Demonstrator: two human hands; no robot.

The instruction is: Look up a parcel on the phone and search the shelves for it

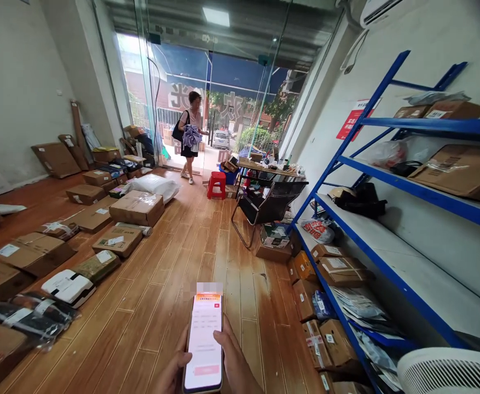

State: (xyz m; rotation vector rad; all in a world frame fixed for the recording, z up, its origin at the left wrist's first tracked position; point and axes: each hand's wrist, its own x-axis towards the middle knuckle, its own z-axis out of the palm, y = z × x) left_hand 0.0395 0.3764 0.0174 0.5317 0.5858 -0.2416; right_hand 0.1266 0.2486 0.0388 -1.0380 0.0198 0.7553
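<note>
Both hands hold the smartphone (204,342) low in front: left hand (174,372) cups its left edge, right hand (235,364) its right. It looks light, stiff, smooth and fragile; gripping both long edges seems safest.

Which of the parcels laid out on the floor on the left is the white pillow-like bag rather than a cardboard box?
The puffy white sack, far along the row near the glass door; the others around it are brown cartons.

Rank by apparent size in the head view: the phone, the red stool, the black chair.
1. black chair, largest.
2. phone, held in both hands, left hand and right hand; nearness to the camera enlarges it.
3. red stool, smallest, far away.
</note>
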